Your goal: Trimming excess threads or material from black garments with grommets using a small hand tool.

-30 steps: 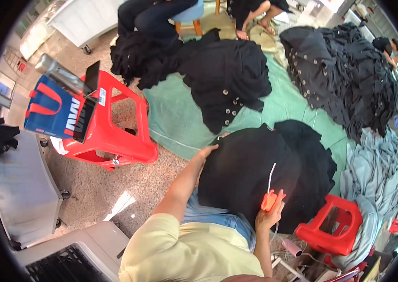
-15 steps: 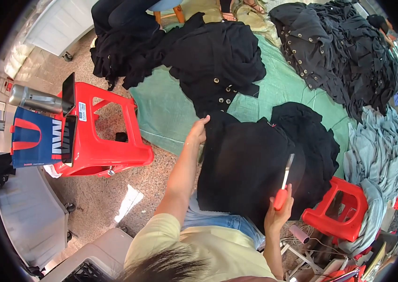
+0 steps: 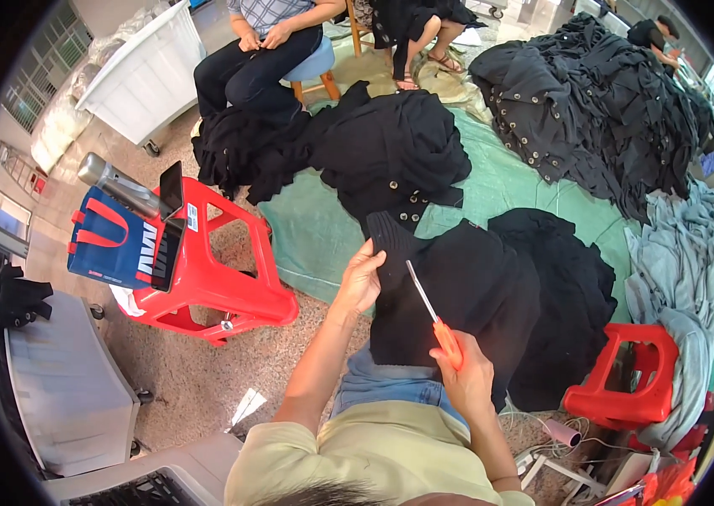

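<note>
A black knit garment [image 3: 449,295] lies across my lap, and its ribbed end [image 3: 390,234] rises at the left. My left hand [image 3: 360,278] pinches the edge of that ribbed end between thumb and fingers. My right hand [image 3: 466,375] is closed round the orange-red handle of a screwdriver-like tool [image 3: 448,341]. Its slim metal shaft points up and left over the garment, toward my left hand; the exact kind of tip is too small to tell. More black cloth [image 3: 563,295] is bunched just right of the garment.
Black garments [image 3: 390,139] with metal eyelets lie ahead on a green sheet [image 3: 306,228]; a larger pile [image 3: 593,110] stands far right. Grey clothes [image 3: 686,253] and a red stool [image 3: 580,405] are at right. Another red stool [image 3: 260,291] holds a bag and flask. People sit ahead.
My right hand has moved left and turned the tool, so its shaft now leans toward my left hand. The ribbed end is lifted more into view. The head view has tilted up.
</note>
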Demonstrator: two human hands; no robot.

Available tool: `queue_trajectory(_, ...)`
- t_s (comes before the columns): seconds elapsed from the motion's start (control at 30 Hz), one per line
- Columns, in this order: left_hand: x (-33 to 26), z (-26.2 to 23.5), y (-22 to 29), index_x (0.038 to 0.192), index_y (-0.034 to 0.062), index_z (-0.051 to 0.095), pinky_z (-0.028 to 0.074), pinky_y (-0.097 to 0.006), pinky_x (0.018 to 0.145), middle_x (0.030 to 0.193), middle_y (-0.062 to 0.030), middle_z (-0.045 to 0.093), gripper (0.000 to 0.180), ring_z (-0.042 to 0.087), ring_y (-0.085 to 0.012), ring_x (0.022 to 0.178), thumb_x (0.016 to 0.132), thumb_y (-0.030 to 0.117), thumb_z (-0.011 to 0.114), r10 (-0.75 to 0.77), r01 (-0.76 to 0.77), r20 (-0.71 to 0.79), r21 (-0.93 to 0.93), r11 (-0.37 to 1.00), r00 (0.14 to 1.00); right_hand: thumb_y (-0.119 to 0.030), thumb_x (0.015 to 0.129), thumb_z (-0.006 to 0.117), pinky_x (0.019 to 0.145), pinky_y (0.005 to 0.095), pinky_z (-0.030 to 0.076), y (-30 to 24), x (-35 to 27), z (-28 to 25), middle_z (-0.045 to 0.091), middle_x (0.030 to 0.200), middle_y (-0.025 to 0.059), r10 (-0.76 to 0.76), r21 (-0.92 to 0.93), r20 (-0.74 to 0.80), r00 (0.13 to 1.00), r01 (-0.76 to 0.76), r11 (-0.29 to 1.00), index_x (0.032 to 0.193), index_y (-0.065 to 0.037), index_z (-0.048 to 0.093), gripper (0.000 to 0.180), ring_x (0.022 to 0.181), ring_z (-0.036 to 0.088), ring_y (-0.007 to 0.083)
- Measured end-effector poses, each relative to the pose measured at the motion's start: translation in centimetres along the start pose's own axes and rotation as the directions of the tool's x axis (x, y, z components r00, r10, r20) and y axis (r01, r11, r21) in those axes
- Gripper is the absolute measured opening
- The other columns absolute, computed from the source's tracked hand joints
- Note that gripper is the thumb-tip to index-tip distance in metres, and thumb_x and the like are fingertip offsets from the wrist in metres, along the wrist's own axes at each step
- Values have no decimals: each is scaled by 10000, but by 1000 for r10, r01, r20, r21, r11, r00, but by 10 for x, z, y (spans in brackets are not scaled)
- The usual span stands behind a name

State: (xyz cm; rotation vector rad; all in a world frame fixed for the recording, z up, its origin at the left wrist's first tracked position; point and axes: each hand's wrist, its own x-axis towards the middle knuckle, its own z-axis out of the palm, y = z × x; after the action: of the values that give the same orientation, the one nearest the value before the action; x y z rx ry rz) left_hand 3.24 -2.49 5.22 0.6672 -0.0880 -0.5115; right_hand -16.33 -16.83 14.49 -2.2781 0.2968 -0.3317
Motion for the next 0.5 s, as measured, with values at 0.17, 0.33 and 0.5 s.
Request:
queue_trajectory(0.17, 2, 5, -1, 1263, 32, 497, 483, -336, 911, 1169, -70, 606, 360, 605, -183, 1030, 905, 50, 533, 31, -31, -6, 68, 997, 999, -353, 820, 690, 509, 417, 475, 1, 10, 8, 620, 706, 149, 60, -72, 22, 998, -58, 996, 907, -65, 589, 318, 603, 614, 368)
queue_trajectory(0.33, 10, -4, 4, 1277, 30, 485, 466, -326, 926, 1161, -55, 604, 370, 588, -170, 1053, 910, 49, 527, 88, -93, 38, 177, 980, 995, -373, 831, 676, 503, 422, 473, 2, 19, 8, 609, 645, 161, 55, -60, 32, 998, -53, 997, 873, -58, 595, 328, 595, 612, 373)
queue_trajectory(0.5, 14, -2, 11, 1219, 19, 514, 463, -337, 933, 1127, -52, 612, 315, 592, -175, 1041, 912, 82, 546, 77, -65, -69, 159, 985, 995, -344, 819, 697, 562, 406, 500, 17, 6, 12, 638, 731, 178, 46, -4, -1, 999, -46, 999, 973, -68, 624, 325, 674, 634, 378)
